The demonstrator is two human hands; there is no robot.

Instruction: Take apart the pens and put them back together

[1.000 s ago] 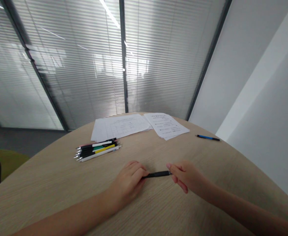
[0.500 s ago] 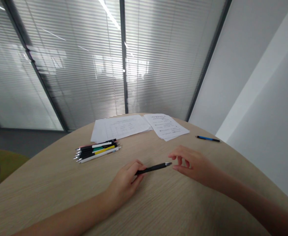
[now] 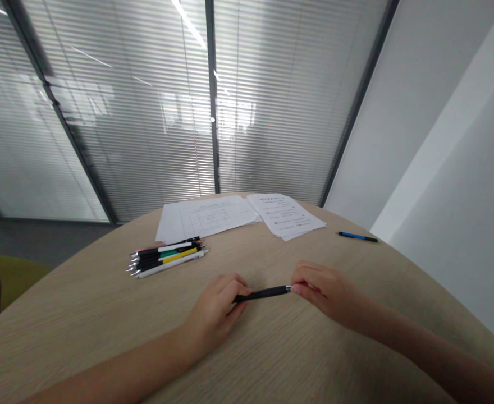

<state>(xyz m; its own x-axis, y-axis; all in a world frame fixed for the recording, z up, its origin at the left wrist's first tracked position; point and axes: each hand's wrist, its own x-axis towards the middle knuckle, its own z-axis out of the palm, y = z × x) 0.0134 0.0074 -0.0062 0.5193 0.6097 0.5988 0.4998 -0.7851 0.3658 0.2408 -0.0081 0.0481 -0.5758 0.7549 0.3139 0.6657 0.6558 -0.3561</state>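
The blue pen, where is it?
In the head view, the blue pen lies on the right part of the wooden table, to the right of the printed papers and farther away than the right hand.

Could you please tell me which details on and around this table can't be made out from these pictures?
Head view: the black pen's left end, hidden by the left hand.
Head view: the text on the printed sheets, too small to read.
Head view: the lower pens in the bunch of pens, hidden by those on top.
Head view: what lies beyond the window blinds, blurred by the slats.
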